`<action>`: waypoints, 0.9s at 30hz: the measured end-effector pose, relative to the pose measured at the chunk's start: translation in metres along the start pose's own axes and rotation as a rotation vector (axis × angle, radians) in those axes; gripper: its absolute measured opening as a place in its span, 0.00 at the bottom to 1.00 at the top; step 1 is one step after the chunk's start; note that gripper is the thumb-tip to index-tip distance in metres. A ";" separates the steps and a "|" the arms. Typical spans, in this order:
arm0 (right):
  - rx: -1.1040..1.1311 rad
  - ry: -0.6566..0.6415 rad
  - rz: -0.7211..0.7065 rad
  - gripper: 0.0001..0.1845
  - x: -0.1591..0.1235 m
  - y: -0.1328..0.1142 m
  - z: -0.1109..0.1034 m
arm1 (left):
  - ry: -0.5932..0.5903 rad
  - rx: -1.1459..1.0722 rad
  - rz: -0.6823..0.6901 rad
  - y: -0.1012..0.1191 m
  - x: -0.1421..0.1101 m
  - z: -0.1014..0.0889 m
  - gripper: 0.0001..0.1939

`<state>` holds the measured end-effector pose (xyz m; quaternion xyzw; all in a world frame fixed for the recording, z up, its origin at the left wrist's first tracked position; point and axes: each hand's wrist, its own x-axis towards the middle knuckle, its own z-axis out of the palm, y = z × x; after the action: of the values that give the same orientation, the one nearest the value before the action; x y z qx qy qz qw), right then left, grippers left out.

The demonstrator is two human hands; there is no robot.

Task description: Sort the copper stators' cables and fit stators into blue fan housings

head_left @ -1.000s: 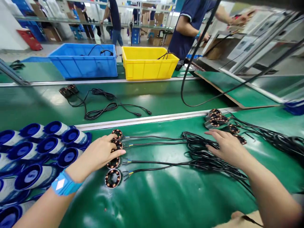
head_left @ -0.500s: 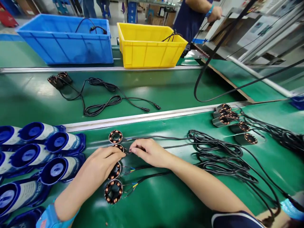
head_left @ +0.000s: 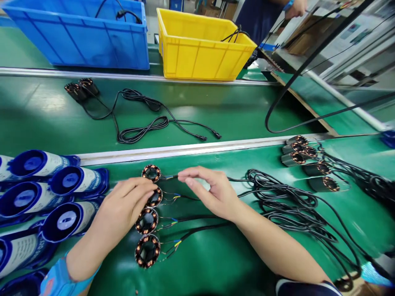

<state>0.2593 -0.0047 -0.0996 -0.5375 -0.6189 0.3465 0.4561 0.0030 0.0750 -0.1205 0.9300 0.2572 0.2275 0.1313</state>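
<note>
Four-in-line fashion, several copper-wound motor stators stand in a column on the green bench: a top stator [head_left: 151, 173], a second stator [head_left: 156, 197], a third stator [head_left: 147, 221] and a bottom stator [head_left: 147, 250]. My left hand [head_left: 125, 203] has its fingers together over the left side of the second stator, gripping it; its thumb is partly hidden. Thin wires join each stator to a black cable [head_left: 202, 232]. My right hand [head_left: 212, 191] hovers over the cables of the upper two stators, thumb and fingers apart, fingertips beside the top stator's cable.
Blue pump housings [head_left: 66, 220] crowd the left side. Coiled black cables [head_left: 286, 193] and more stators [head_left: 321, 168] lie to the right. Beyond the metal rail are two cabled stators [head_left: 82, 88], a blue bin [head_left: 92, 41] and a yellow bin [head_left: 205, 57]. Another person [head_left: 257, 18] stands behind.
My right hand has drawn back from the second stator's wires, rightward and up, and its fingers have parted. The second stator sits slightly farther from the top one. The view has tilted down.
</note>
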 end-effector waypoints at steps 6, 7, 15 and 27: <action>-0.175 -0.205 0.035 0.12 0.039 0.013 0.013 | -0.051 0.079 -0.005 -0.016 0.012 0.009 0.12; -0.115 -0.243 0.098 0.12 0.042 0.019 0.016 | -0.050 0.073 -0.004 -0.017 0.013 0.009 0.11; 0.581 -0.115 0.412 0.19 0.038 0.046 0.028 | -0.061 0.023 0.061 -0.020 0.020 0.005 0.14; -0.247 -0.067 -0.026 0.13 0.074 0.041 -0.018 | -0.122 0.224 0.077 0.011 0.003 -0.039 0.21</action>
<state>0.2900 0.0745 -0.1171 -0.5695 -0.6788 0.2795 0.3698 -0.0093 0.0721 -0.0815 0.9601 0.2366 0.1452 0.0331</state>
